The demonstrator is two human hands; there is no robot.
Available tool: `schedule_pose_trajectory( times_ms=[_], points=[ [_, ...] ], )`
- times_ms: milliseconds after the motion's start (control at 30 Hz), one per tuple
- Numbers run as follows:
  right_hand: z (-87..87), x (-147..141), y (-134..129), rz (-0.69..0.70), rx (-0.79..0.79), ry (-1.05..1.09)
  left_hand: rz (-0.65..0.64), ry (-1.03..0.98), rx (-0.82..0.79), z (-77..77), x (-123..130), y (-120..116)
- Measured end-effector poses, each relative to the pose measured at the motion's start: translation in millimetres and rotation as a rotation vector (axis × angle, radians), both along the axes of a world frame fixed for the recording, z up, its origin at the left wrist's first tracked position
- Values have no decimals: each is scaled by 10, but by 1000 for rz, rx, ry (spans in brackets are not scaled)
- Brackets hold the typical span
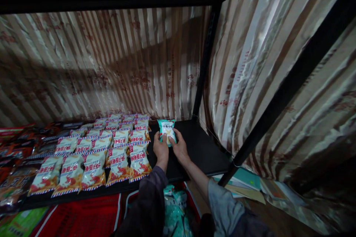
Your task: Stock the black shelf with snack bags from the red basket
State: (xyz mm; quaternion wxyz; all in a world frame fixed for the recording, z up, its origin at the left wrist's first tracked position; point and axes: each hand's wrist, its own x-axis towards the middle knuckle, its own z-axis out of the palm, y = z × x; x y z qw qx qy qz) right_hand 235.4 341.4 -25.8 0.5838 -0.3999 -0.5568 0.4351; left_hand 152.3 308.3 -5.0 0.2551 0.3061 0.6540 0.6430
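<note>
A teal and white snack bag (167, 127) is held upright between both my hands over the dark shelf (200, 148). My left hand (161, 148) grips its left side, with the thumb on the front. On the right edge, my right hand (179, 146) pinches the bag, its thumb also across the front. To the left stand rows of white and orange snack bags (118, 163) with striped edges. Below my forearms, more teal bags (175, 207) lie in a red container.
Dark-wrapped packets (16, 155) fill the shelf's far left. Black posts (207, 59) and a slanting bar (278, 100) frame the shelf, with striped curtains (125, 63) behind. Papers and folders (246, 179) lie low at the right. A red box (86, 216) sits below the front edge.
</note>
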Motion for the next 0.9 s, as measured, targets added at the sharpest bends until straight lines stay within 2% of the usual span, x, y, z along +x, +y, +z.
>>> schedule_pose_trajectory(
  times_ms=[133,300,633,900],
  points=[
    [17,-103,256,-16,16,-98,41,156,-85,106,-29,179],
    [-45,-216,510,-75,38,-170,87,185,-155,150,-71,393],
    [-162,-454,849,-110,57,-155,101,174,-201,81,-198,703],
    [-321,-542,1000,-120,54,-258,58,209,-241,-67,-304,798]
  ],
)
